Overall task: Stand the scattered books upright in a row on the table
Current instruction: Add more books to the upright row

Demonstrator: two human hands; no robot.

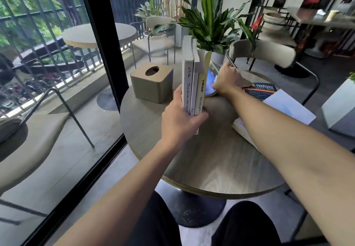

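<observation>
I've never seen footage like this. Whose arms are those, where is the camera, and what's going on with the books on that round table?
There is no machine here: a person wears a wide-angle camera on the head, so you look down along their own two arms. The left hand grips three upright books standing on the round wooden table, keeping them from toppling. The right hand reaches further back and takes hold of a blue book that leans tilted beside them, probably to add it to the row. Still lying flat on the right are a dark book with red lettering and a white book. A tan tissue box sits to the left, with a potted plant behind.
</observation>
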